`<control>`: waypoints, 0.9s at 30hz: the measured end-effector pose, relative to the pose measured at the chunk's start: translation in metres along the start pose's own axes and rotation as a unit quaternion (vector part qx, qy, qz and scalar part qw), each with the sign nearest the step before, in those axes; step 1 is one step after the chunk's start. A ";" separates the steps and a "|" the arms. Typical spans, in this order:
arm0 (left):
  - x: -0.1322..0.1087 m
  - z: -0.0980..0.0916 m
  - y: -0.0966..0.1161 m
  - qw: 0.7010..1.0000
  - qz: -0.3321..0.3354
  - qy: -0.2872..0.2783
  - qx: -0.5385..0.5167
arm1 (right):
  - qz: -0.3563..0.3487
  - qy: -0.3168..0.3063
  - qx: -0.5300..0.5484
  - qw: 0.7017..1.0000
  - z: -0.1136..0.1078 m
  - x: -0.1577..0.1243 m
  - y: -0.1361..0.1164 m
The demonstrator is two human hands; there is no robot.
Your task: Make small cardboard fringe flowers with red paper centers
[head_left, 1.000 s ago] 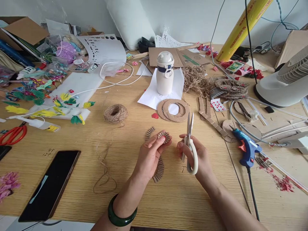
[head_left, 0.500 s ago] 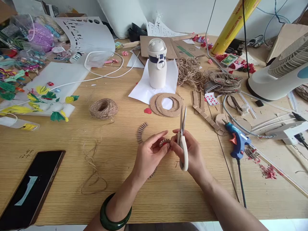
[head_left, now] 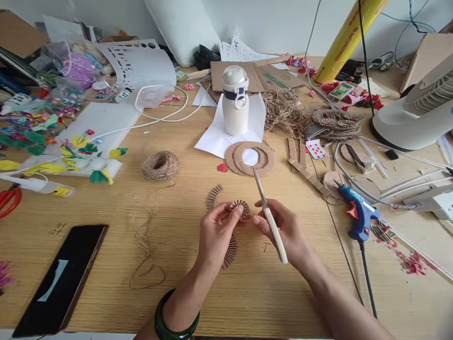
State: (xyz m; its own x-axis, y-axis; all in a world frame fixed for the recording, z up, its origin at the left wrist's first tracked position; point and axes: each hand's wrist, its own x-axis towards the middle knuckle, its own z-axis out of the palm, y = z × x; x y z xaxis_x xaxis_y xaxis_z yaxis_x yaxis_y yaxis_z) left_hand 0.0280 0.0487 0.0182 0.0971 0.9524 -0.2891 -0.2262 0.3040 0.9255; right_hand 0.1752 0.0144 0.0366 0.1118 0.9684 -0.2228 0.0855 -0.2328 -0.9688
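My left hand (head_left: 217,231) pinches a small round fan of corrugated cardboard (head_left: 239,208) just above the wooden table (head_left: 269,293). My right hand (head_left: 288,231) grips white-handled scissors (head_left: 269,218); their closed blades point up and to the left, and the fingertips reach toward the cardboard fan. Under my left hand lies a curved corrugated strip (head_left: 230,250). Another curved strip (head_left: 213,195) rests just beyond the fan. A dark green bangle (head_left: 175,323) circles my left wrist.
Cardboard rings (head_left: 264,158) and a white bottle (head_left: 235,100) stand behind my hands. A twine ball (head_left: 161,165) sits left, loose twine (head_left: 145,264) nearer. A phone (head_left: 62,278) lies at front left. A blue glue gun (head_left: 357,212) and a white fan (head_left: 417,111) are right.
The scissors have tilted from upright to leaning left, blades closed. My right fingertips stay near the cardboard fan, which my left hand still pinches. The camera shifted slightly.
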 end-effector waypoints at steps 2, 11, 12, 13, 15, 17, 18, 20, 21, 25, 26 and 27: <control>0.001 -0.001 0.005 1.000 0.004 0.023 -0.014 | 0.004 -0.034 -0.056 0.998 -0.002 -0.002 -0.002; 0.002 0.001 0.012 0.994 -0.016 0.030 -0.103 | 0.030 -0.124 -0.141 0.982 -0.005 -0.009 -0.008; 0.002 0.001 0.012 0.994 -0.017 0.031 -0.106 | 0.030 -0.121 -0.142 0.982 -0.005 -0.009 -0.009; 0.001 0.001 0.012 0.994 -0.016 0.032 -0.107 | 0.029 -0.120 -0.145 0.982 -0.005 -0.009 -0.010; 0.001 0.001 0.013 0.994 -0.011 0.037 -0.106 | 0.029 -0.121 -0.148 0.981 -0.004 -0.008 -0.012; 0.000 0.000 0.013 0.994 -0.006 0.041 -0.102 | 0.029 -0.126 -0.145 0.981 -0.004 -0.008 -0.013; 0.000 0.000 0.013 0.994 -0.004 0.042 -0.101 | 0.028 -0.127 -0.142 0.981 -0.004 -0.008 -0.013; 0.000 0.000 0.013 0.994 -0.001 0.042 -0.098 | 0.029 -0.132 -0.137 0.981 -0.004 -0.009 -0.012; 0.001 0.000 0.013 0.994 -0.001 0.043 -0.098 | 0.030 -0.135 -0.134 0.981 -0.004 -0.009 -0.011; 0.001 0.001 0.011 0.994 -0.003 0.047 -0.100 | 0.032 -0.135 -0.126 0.982 -0.004 -0.009 -0.007; 0.000 0.001 0.011 0.994 -0.002 0.047 -0.102 | 0.031 -0.132 -0.126 0.983 -0.004 -0.009 -0.006; 0.000 0.001 0.010 0.994 -0.002 0.048 -0.103 | 0.031 -0.131 -0.125 0.983 -0.003 -0.009 -0.005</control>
State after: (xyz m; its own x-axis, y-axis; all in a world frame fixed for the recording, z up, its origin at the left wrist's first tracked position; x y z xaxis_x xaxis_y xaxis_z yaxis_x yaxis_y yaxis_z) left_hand 0.0267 0.0521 0.0278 0.0073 0.9461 -0.3239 -0.4202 0.2968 0.8575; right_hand 0.1772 0.0069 0.0439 -0.1315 0.9338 -0.3327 0.3312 -0.2750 -0.9026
